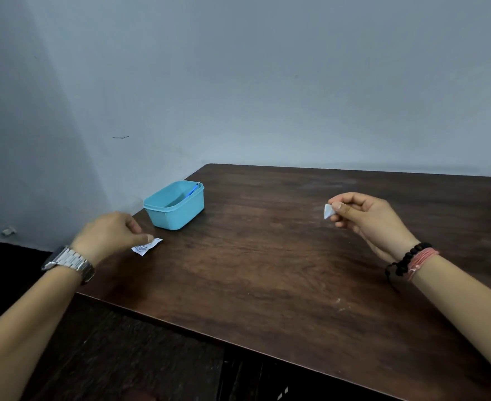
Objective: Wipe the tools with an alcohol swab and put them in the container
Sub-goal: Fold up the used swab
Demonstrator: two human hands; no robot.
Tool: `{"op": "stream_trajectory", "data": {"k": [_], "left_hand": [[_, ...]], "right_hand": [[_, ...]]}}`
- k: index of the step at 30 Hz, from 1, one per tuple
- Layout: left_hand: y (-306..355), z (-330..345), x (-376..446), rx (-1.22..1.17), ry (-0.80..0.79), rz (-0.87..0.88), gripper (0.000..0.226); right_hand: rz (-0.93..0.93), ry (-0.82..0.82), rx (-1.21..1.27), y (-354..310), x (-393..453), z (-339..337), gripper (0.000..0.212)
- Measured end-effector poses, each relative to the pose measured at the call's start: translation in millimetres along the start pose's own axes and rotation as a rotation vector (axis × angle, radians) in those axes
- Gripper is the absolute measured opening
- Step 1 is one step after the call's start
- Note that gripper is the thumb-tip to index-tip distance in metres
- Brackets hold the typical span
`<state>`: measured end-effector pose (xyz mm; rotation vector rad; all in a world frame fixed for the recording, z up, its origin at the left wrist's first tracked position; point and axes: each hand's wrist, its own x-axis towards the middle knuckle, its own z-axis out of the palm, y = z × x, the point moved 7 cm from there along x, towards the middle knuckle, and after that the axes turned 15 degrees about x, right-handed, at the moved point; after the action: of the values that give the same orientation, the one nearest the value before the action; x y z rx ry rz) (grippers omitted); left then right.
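Observation:
A light blue plastic container (174,211) stands near the table's left corner. A blue tool handle (193,190) leans inside it against the far right rim. My right hand (365,218) hovers over the table's right side and pinches a small white folded swab (328,211) between thumb and fingers. My left hand (108,234) is low at the table's left edge, just left of a torn white swab wrapper (147,246) lying on the wood. Its fingertip touches the wrapper or is just above it. The container's inside is mostly hidden.
The dark wooden table (281,256) has its near edge running diagonally from the left down to the lower right. A grey wall stands close behind it. Dark floor lies below left. A watch is on my left wrist, bead bracelets on my right.

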<state>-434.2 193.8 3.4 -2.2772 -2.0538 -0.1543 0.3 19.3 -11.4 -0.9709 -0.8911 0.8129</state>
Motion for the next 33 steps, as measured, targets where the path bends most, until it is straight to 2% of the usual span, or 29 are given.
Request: {"op": "stream_trajectory", "data": {"k": [6,11,17,22,27,33], "left_hand": [[10.1,10.6,-11.6,-0.038,-0.011,0.057,0.024],[20.5,14.0,-13.4,-0.139,-0.040,0.089,0.023],[48.7,9.4,-29.9,-0.111,-0.007,0.183,0.014],[114.9,-1.9,-48.1,-0.227,0.072,0.355,0.013],[203.9,-13.1,-55.0,-0.341,0.131,0.559,0.012],[298.2,-25.7,-37.0,-0.529,0.107,0.689,0.004]], "right_hand": [[0.049,-0.008,0.045,3.8,-2.0,2.5,0.005],[0.064,-0.014,-0.012,5.2,-1.2,0.4,0.015],[0.059,-0.026,-0.071,3.2,-2.2,1.2,0.023],[0.055,-0.034,-0.120,4.8,-1.2,-0.2,0.027],[0.055,-0.036,-0.088,2.8,-0.5,-2.1,0.013],[0.004,-0.052,-0.079,-5.4,4.5,-9.6,0.014]]}}
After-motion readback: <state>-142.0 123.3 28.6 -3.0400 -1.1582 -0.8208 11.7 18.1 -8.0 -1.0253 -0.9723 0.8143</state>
